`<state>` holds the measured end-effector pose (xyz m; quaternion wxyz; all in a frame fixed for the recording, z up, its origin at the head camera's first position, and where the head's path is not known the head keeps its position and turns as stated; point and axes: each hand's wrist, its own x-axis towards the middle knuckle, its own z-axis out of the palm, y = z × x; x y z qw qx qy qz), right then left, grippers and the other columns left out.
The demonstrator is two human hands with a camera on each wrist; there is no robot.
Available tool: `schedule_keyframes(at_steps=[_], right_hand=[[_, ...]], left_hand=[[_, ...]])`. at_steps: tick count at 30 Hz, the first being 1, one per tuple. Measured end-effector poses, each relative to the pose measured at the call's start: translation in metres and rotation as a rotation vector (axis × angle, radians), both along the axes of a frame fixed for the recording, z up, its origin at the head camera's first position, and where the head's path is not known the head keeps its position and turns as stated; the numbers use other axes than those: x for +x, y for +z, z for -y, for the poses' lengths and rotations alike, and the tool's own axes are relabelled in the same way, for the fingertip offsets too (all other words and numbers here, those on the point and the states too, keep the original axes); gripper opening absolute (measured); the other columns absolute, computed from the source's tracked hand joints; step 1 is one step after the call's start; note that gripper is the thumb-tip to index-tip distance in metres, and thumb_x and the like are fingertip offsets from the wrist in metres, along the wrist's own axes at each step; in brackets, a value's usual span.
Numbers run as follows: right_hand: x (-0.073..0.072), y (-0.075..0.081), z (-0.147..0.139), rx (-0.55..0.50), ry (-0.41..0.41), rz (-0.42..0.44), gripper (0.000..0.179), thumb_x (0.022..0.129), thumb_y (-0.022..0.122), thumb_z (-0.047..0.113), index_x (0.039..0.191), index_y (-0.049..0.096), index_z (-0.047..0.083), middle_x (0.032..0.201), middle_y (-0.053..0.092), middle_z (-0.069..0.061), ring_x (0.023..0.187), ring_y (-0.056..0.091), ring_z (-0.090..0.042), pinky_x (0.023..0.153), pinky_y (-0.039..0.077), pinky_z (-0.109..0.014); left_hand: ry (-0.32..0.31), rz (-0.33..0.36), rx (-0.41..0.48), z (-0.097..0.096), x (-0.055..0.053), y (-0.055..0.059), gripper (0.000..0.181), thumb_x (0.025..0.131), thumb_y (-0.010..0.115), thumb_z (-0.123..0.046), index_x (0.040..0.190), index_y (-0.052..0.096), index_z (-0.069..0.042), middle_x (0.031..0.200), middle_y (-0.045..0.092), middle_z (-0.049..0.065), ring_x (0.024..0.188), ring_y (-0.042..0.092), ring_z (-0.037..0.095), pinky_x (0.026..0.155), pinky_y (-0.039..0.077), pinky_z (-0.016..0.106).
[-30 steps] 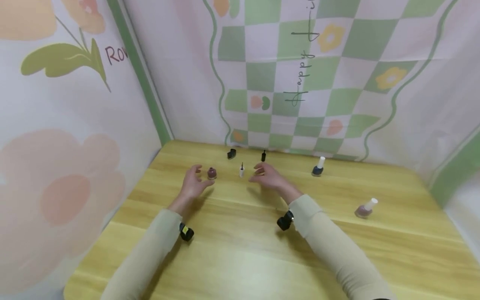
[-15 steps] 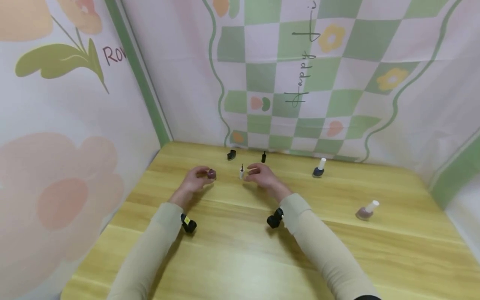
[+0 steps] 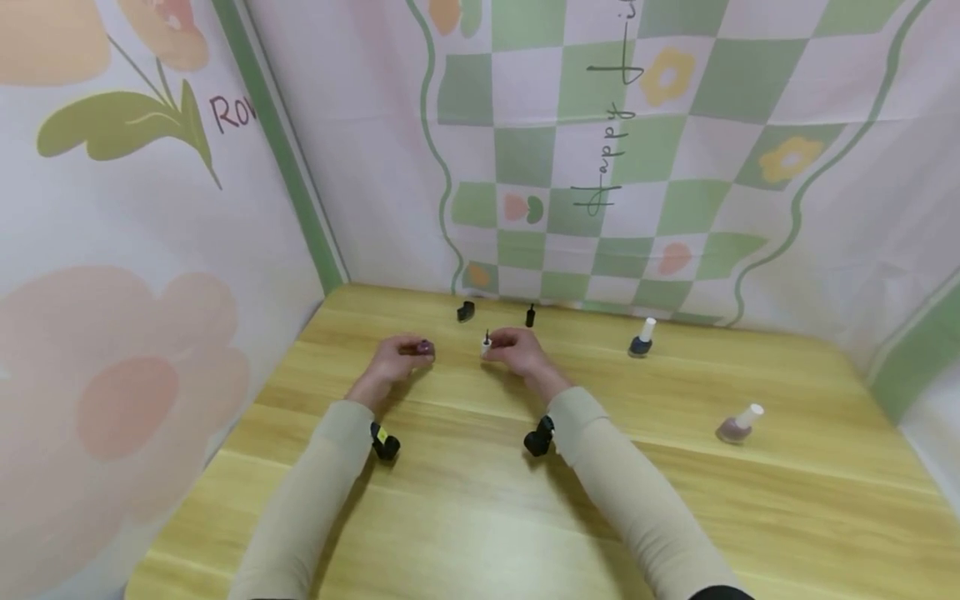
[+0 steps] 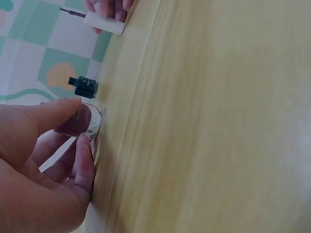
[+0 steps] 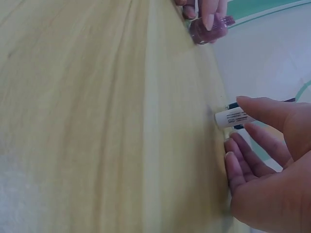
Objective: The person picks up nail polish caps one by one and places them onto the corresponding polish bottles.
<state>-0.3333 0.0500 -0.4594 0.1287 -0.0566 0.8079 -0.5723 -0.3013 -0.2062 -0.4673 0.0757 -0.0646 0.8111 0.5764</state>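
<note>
My left hand [image 3: 392, 360] pinches a small open nail polish bottle [image 4: 77, 121] of mauve polish between thumb and fingers; in the right wrist view its bare neck shows. A white nail polish cap [image 3: 486, 347] stands upright on the table with its dark brush pointing up. Around that cap, my right hand [image 3: 519, 353] has its thumb and forefinger on either side, the thumb overlapping it in the right wrist view; the other fingers are bent loosely below. A gap separates bottle and cap.
Toward the back of the wooden table [image 3: 465, 500] are an uncapped dark bottle [image 3: 466, 312] and a black brush cap [image 3: 530, 316]. On the right stand two white-capped bottles, one navy [image 3: 641, 342], one mauve [image 3: 738, 425]. A patterned curtain [image 3: 517, 158] hangs behind.
My left hand has closed its fingers on the mauve bottle, which it was beside before. The right hand has moved left to the white cap, its thumb and forefinger now around it.
</note>
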Motion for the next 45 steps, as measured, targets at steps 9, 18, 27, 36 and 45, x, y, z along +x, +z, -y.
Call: schedule_keyframes(at_steps=[9, 18, 27, 36, 45], right_hand=[[0.004, -0.008, 0.004, 0.003, -0.095, -0.018, 0.030, 0.088, 0.078, 0.002, 0.117, 0.073, -0.002, 0.115, 0.072, -0.017, 0.108, 0.066, -0.029, 0.093, 0.055, -0.035], [0.006, -0.003, 0.007, -0.005, -0.118, -0.014, 0.029, 0.087, 0.078, 0.002, 0.116, 0.073, -0.001, 0.116, 0.072, -0.018, 0.108, 0.065, -0.031, 0.094, 0.056, -0.038], [0.015, 0.003, -0.002, 0.097, -0.034, -0.120, 0.020, 0.091, 0.076, 0.007, 0.110, 0.073, 0.002, 0.107, 0.074, -0.013, 0.095, 0.068, -0.025, 0.081, 0.060, -0.034], [0.027, 0.018, -0.023, 0.153, 0.066, -0.222, 0.021, 0.093, 0.075, 0.011, 0.112, 0.074, 0.002, 0.103, 0.075, -0.012, 0.093, 0.070, -0.023, 0.082, 0.059, -0.036], [0.034, 0.021, -0.054, 0.163, 0.145, -0.297, 0.025, 0.094, 0.075, 0.013, 0.115, 0.073, -0.001, 0.101, 0.074, -0.012, 0.091, 0.069, -0.023, 0.081, 0.059, -0.035]], left_hand=[[-0.005, 0.030, -0.023, 0.000, 0.000, -0.004, 0.040, 0.090, 0.079, -0.012, 0.129, 0.068, -0.006, 0.123, 0.067, 0.015, 0.107, 0.062, 0.028, 0.075, 0.051, 0.027], [0.020, 0.018, -0.041, -0.002, 0.000, 0.000, 0.032, 0.088, 0.081, -0.013, 0.119, 0.073, -0.007, 0.120, 0.069, 0.014, 0.107, 0.062, 0.028, 0.083, 0.053, 0.032], [-0.037, -0.042, -0.047, -0.007, 0.002, 0.003, 0.032, 0.087, 0.081, -0.013, 0.118, 0.074, -0.005, 0.118, 0.072, 0.014, 0.109, 0.065, 0.029, 0.097, 0.054, 0.041], [-0.117, -0.085, 0.027, -0.022, 0.010, 0.013, 0.022, 0.089, 0.078, -0.005, 0.111, 0.074, -0.003, 0.114, 0.072, 0.013, 0.105, 0.066, 0.027, 0.094, 0.057, 0.038], [-0.208, -0.143, 0.048, -0.038, 0.012, 0.014, 0.028, 0.091, 0.077, -0.010, 0.118, 0.074, -0.005, 0.117, 0.073, 0.010, 0.105, 0.068, 0.025, 0.092, 0.058, 0.035]])
